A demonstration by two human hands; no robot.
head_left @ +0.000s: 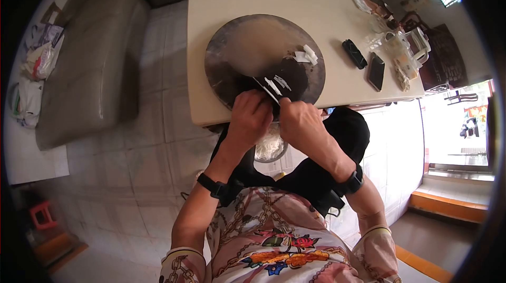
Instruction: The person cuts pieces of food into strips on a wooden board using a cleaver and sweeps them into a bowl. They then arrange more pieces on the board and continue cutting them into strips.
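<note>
On a round dark board (221, 66) lie thin white strips (282, 82), close to a knife (270, 90) whose narrow blade points up and left. My right hand (303, 122) is closed around its handle, which the fingers mostly hide. Just left of the blade, my left hand (251, 117) rests at the board's near edge with curled fingers; whatever they press on is hidden. Larger white pieces (307, 55) sit on the board's right side. Below my hands, between my knees, a bowl (271, 159) contains white shreds.
The board stands on a cream table (337, 19). To the right are a black case (354, 54), a phone (376, 71) and a clear plastic container (401, 51). A grey sofa (95, 66) runs along the left, and a red stool (42, 214) stands at lower left.
</note>
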